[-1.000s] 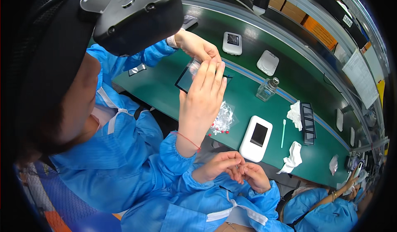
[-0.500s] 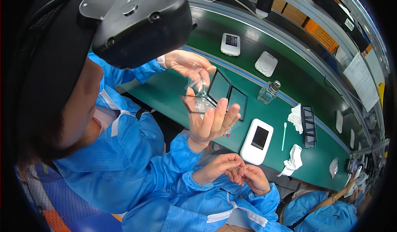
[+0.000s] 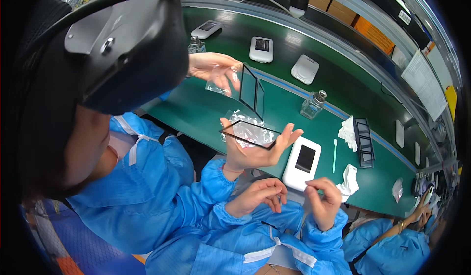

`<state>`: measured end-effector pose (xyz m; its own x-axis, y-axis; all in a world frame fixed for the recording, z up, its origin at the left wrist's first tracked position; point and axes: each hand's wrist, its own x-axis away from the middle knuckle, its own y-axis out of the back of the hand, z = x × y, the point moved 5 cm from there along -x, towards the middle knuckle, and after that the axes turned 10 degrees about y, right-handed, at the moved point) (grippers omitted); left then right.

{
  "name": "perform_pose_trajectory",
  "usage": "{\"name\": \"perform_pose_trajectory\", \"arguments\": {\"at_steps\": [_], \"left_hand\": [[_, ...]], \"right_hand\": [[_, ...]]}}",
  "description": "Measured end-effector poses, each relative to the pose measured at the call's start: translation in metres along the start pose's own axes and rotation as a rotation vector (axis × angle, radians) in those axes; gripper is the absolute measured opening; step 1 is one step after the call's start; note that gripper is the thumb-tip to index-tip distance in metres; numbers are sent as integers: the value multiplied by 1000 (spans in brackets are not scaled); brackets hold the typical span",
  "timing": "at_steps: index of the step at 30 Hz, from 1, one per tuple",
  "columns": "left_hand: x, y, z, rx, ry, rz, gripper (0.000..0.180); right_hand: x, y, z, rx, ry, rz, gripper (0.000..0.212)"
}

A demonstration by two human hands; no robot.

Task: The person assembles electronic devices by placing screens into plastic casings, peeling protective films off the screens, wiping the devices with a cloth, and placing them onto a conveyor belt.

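Note:
My left hand (image 3: 257,196) is raised over my lap, its fingers loosely bent and apart, with nothing visible in it. My right hand (image 3: 324,201) is lifted near the bottom corner of a white handheld device (image 3: 296,177) with a dark screen; its thumb and bent forefinger are slightly apart, and I see nothing between them. Whether the fingertips touch the device, I cannot tell. To my left, a co-worker's hand (image 3: 252,155) supports a black-framed clear panel (image 3: 252,131) and crumpled clear film. That person's other hand (image 3: 213,68) holds two more framed panels (image 3: 248,88) and clear film.
On the green bench (image 3: 274,105) stand a glass bottle (image 3: 313,104), white cloths (image 3: 349,183), a green swab stick (image 3: 335,156) and a black framed tray (image 3: 363,142). More white devices (image 3: 261,49) lie along the back. Another worker (image 3: 387,243) sits at right.
My hands have parted; the right moved right and up toward the white device. The co-worker's panels have separated, one now lying across the lower hand, the others raised. The view has shifted slightly.

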<state>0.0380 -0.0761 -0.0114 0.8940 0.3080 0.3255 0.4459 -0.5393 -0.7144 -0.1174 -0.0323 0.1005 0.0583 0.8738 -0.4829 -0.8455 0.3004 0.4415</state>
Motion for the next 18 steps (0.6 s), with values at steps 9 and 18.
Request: {"name": "perform_pose_trajectory", "arguments": {"at_steps": [9, 18], "left_hand": [[17, -12, -3, -120, -9, 10, 24], [32, -20, -12, -166, -67, 31, 24]], "right_hand": [[-46, -12, 47, 302, 533, -210, 32], [-45, -8, 19, 232, 436, -259, 30]]}}
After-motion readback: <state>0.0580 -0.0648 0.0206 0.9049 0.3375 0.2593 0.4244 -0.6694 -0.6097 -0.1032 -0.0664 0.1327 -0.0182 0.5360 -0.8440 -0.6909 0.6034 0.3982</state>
